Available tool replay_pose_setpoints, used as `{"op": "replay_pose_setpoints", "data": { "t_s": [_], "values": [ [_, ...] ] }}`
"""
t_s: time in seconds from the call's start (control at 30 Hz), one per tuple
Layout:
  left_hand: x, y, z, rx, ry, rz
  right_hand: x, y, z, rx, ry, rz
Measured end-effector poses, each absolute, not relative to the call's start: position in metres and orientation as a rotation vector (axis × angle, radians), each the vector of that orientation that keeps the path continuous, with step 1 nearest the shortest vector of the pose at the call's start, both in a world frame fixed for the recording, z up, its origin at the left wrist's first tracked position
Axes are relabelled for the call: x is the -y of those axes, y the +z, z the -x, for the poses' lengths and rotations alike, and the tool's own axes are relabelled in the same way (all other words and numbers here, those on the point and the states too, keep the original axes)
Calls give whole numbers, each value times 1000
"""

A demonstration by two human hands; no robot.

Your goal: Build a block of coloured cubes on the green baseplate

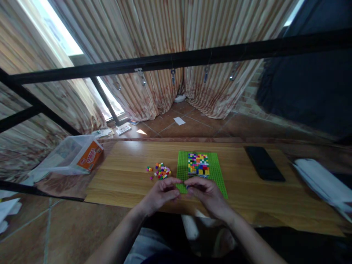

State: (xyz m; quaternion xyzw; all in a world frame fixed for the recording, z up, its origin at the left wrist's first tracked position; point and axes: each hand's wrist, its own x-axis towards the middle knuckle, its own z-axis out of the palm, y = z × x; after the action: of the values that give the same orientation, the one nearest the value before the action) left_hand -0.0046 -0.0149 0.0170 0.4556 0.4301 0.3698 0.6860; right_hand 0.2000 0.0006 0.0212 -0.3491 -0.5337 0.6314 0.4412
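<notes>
A green studded baseplate [218,176] lies on the wooden table, with a block of many-coloured toy bricks [198,164] built on it. My right hand [210,196] is over the plate's near edge, thumb and forefinger pinched on a small dark blue toy brick [187,187]. Facing it, my left hand [162,192] hovers near the plate's lower left corner, its thumb and forefinger apart with nothing visible between them. Left of the plate is a loose heap of small coloured bricks [163,171], a few of them lying apart from the rest.
A black phone [264,163] rests on the table [123,172] at the right, with a white bundle [321,179] beyond it. At the left end stands a translucent plastic bin [63,154] with an orange label. A black metal bar [187,58] crosses in front of the curtains.
</notes>
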Motion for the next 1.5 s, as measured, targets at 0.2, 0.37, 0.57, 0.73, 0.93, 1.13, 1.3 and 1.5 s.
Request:
{"op": "replay_pose_setpoints", "data": {
  "t_s": [0.2, 0.37, 0.57, 0.73, 0.93, 1.13, 1.3, 1.5],
  "values": [
    [-4, 11, 35, -1444, 1070, -1237, -28, 16, -222, 1106, 1350, 1000],
    [-11, 4, 54, -1559, 1152, -1337, -37, 14, -237, 1378, 1004, 1149],
    [-13, -10, 56, -1702, 1125, -1475, -35, 10, -241, 1763, 527, 1267],
    [-11, -12, 58, -1771, 1090, -1617, -37, 4, -235, 1793, 441, 1123],
    [-11, -14, 59, -1859, 1057, -1734, -37, 4, -225, 1776, 382, 1149],
    [-12, -12, 56, -1904, 992, -1796, -42, 3, -218, 1878, 383, 1145],
    [-12, -14, 56, -1888, 992, -1775, -46, -2, -217, 1879, 320, 1156],
    [-10, -19, 55, -1834, 995, -1745, -44, -2, -217, 1849, 270, 1195]
  ]
}}
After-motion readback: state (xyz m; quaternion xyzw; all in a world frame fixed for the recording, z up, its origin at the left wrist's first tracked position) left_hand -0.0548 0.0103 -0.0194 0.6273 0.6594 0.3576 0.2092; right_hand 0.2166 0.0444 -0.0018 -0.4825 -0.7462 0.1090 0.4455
